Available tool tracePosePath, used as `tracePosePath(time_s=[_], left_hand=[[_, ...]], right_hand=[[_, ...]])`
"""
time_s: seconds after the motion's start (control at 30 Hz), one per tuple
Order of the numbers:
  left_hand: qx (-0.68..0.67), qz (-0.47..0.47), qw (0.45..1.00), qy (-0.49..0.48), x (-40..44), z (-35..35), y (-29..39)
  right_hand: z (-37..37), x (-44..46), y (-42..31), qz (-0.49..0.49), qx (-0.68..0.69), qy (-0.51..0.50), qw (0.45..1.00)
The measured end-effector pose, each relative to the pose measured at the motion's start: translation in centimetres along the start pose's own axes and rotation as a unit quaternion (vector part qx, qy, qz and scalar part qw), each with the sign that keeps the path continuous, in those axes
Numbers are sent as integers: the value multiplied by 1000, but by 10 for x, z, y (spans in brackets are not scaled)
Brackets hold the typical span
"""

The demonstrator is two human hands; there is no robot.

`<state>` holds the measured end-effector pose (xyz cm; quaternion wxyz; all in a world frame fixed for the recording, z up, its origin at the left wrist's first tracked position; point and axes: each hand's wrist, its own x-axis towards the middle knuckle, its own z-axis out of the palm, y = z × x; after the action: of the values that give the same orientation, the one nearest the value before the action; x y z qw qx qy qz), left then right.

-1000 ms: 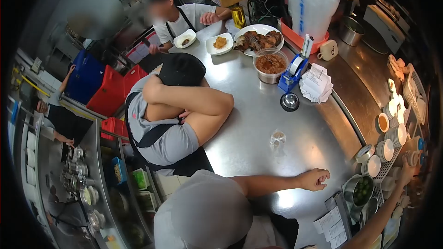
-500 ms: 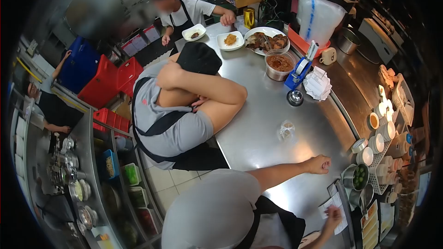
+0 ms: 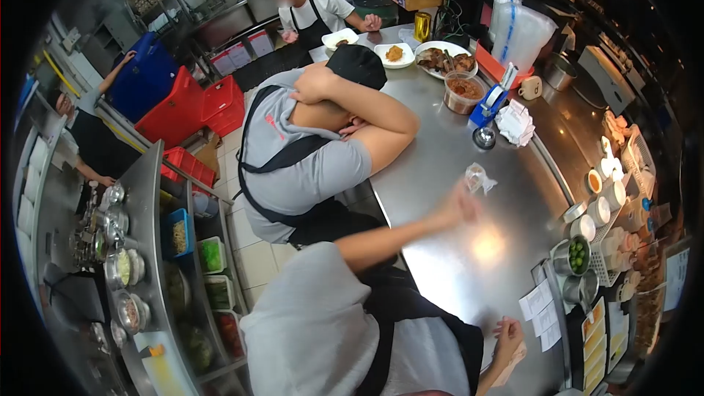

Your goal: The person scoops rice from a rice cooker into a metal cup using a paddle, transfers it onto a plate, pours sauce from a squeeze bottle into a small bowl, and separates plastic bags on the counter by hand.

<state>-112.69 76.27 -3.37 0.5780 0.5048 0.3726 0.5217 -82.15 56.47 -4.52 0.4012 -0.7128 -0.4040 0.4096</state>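
Clear plastic packet, small, crumpled; left hand alongside

Item: one small clear plastic packet (image 3: 479,178), laid on the steel counter (image 3: 444,158), between the left hand (image 3: 458,209) and the counter bell (image 3: 484,138). Contents: cannot be made out.
Handling, as judged: light, soft, limp; a slippery film, easily creased and perhaps easily torn. Best taken by a raised, crumpled edge, with the middle left unsqueezed.
Left hand: held just beside the packet, blurred. Whether the fingers are spread or pressed together, and whether the film is touched, cannot be told.
Right hand: placed at the near part of the counter, fingers loosely curled, beside a pale flat piece (image 3: 515,361). Whether this piece is pinched cannot be told.
Adjacent stock: a blue tape dispenser (image 3: 490,106) set behind the bell, with a stack of paper slips (image 3: 516,123) beside it; printed slips (image 3: 541,313) laid near the right hand.
Also present: a co-worker (image 3: 304,165), bent at the counter's edge, arms folded.
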Motion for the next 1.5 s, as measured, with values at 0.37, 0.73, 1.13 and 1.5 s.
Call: tracePosePath(time_s=[0.37,0.73,1.13,1.5], left_hand=[[92,209,903,364,-18,-181,239],[160,-113,963,-183,7,7,48],[98,-164,841,-506,-77,170,-45],[253,207,833,-446,-133,299,-83]], right_hand=[[47,15,-17,-134,34,-138,981],[61,-86,-17,-70,-108,-86,988],[24,-179,8,90,-98,320,938],[-31,-104,90,5,-320,368,873]])
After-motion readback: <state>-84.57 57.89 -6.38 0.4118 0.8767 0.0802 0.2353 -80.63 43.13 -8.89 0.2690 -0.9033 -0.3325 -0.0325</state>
